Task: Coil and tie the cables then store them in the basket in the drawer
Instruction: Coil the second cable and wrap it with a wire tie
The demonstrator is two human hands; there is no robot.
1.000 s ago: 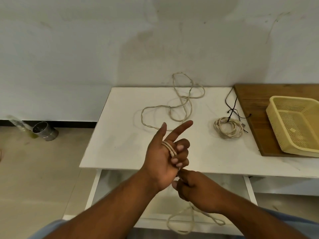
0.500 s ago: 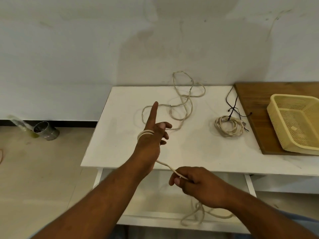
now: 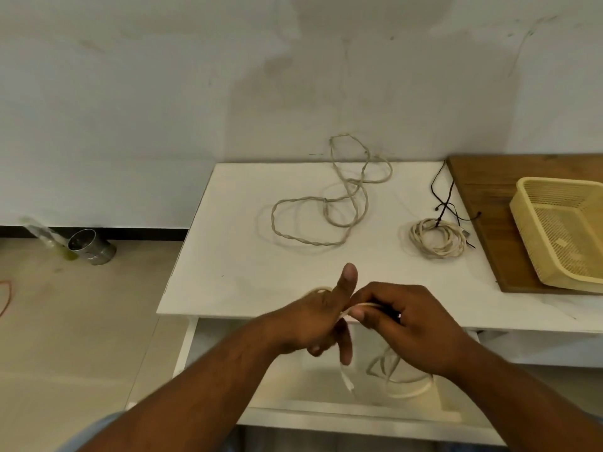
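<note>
Head view: right hand (image 3: pixel 411 331) pinches cable (image 3: pixel 364 305) wrapped round left hand (image 3: pixel 311 322), hands touching.

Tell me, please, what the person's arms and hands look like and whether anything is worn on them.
Both forearms are bare down to the hands. The left hand and the right hand have no gloves, and no ring, watch or bracelet shows. The edge of a light blue sleeve shows at the left upper arm, at the bottom of the view. No sleeve shows clearly on the right arm.
</note>
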